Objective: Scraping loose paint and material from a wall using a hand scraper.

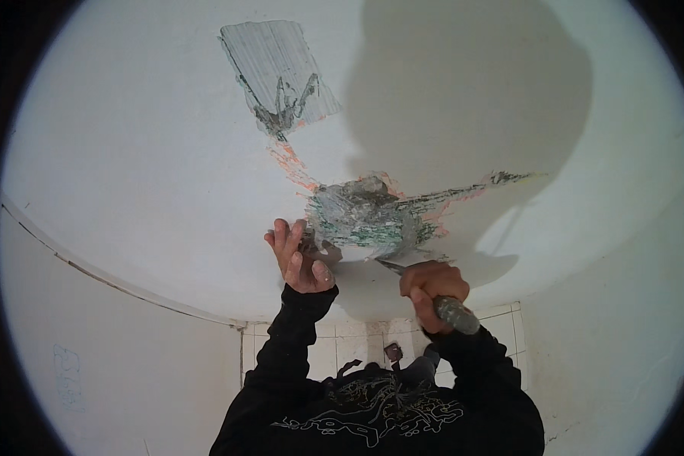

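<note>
Below the gray patch (368, 216), the right hand (435, 283) curls around a scraper (457, 315), the left hand (301, 266) loosely spread, empty.

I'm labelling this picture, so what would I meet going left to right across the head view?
Faint blue marking on the wall, left hand, pointed tool blade, right hand.

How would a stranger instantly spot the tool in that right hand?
On the pale wall, find the rough grey-green patch. Just below its right side, the right hand grips the tool. Unlike anything around it, it has a thin pointed blade and a rounded grey handle.
</note>
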Action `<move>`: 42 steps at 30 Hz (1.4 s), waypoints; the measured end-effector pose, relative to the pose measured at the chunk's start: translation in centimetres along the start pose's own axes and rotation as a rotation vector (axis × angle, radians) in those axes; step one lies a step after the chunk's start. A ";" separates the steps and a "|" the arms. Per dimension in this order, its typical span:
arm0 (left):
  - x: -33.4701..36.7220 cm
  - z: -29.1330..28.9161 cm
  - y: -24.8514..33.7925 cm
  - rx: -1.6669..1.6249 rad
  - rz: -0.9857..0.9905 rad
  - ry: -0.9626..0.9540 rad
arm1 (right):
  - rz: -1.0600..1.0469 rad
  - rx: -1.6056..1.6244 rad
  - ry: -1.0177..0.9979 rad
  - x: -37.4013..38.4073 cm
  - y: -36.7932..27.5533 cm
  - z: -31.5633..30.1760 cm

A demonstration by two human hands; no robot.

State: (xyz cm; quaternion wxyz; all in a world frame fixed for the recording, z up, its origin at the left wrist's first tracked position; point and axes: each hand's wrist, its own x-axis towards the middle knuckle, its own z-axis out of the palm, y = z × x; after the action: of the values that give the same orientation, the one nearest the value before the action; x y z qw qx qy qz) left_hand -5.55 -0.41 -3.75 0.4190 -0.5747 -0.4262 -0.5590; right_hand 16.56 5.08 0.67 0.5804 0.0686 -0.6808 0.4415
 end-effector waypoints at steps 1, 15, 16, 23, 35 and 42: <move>0.2 0.2 -0.3 0.007 0.015 0.022 | 0.083 -0.017 -0.141 0.4 0.6 0.0; -0.3 -0.5 0.1 -0.001 -0.004 0.019 | -0.024 0.165 0.322 1.0 -1.2 -0.8; -0.1 -0.2 -0.3 0.010 0.012 0.023 | -0.037 0.040 0.238 1.1 -0.9 -0.7; -0.1 0.1 -0.3 -0.004 -0.020 0.033 | 0.201 -0.250 0.208 0.5 -1.4 -1.4; -0.5 -0.6 0.2 -0.155 -0.169 0.039 | 0.412 -0.283 0.093 3.1 -4.3 -1.9; 3.5 -1.4 2.5 -0.180 -0.038 -0.092 | 0.185 -0.186 0.299 4.3 -4.1 -0.9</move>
State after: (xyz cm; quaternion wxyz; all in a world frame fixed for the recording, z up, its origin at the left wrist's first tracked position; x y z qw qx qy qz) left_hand -3.53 -2.39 -0.23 0.3350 -0.6268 -0.4040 -0.5759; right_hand 18.37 5.07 6.44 0.6357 -0.1146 -0.6283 0.4336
